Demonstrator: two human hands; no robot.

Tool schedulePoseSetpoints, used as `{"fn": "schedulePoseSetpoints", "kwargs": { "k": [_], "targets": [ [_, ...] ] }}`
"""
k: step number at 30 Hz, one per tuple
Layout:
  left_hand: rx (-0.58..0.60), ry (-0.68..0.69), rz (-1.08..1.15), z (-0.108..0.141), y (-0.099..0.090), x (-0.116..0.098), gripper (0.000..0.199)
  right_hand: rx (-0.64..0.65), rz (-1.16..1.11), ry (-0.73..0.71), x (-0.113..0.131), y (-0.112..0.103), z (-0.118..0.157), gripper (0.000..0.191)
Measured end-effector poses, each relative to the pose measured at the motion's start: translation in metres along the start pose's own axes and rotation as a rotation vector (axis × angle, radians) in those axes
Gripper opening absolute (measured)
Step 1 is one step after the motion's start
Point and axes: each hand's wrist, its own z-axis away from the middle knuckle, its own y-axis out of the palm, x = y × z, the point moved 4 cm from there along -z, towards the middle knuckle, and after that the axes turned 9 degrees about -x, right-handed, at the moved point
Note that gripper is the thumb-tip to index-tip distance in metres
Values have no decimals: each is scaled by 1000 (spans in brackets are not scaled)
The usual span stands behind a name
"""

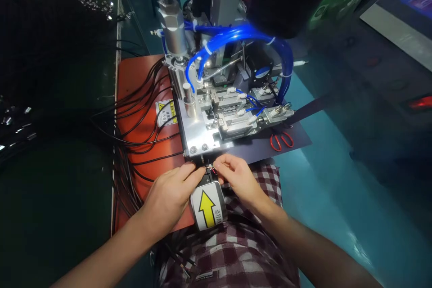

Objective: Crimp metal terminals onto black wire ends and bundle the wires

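Right hand (pixel 236 173): pinching a thin wire (pixel 212 168), thumb and forefinger together on it, just off the near edge of the silver mounting plate (pixel 194 132).
Left hand (pixel 173 189): reaching in at the plate's near-left corner, fingertips bunching close beside the wire; cannot tell if clamping on anything, contact being hidden.
Thin wire: lying between both sets of fingertips, at the plate's near edge, showing a reddish bit; too small for reading further.
Slip risk: possibly losing the wire, with so little length showing between fingertips; probable cause, a tiny contact area.
Bend risk: possibly kinking or snapping the fine end if pulling sideways against the plate's near edge.
Sight risk: covering the work spot with fingers, so possibly misplacing the end.
Black cables (pixel 155 68): trailing over the orange-red mat (pixel 131 69), left of the plate; possibly dragging on the left forearm or tangling if shifting it.
Arrow label (pixel 206 204): facing up on the box below the plate's near edge, leaving little room; possibly blocking the wrists.
Red-handled scissors (pixel 281 137): resting right of the plate; possibly getting knocked by a wide right-arm swing.
Blue tubes (pixel 241 33): arching over the plate's far side, probably posing little trouble.
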Motion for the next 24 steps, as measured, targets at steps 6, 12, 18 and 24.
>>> {"fn": "schedulePoseSetpoints", "kwargs": {
  "k": [6,12,18,24],
  "targets": [
    [27,62,-114,5,0,-4,29,-14,10,-21,-2,1,-1,22],
    [-9,39,-109,6,2,-3,30,49,58,-23,0,-2,-6,28],
    [-52,-68,45,4,-1,0,30,-95,48,-154,6,4,-4,22],
    [-52,-137,147,3,0,3,32,-156,45,-193,5,7,-2,18]
  ]
}}
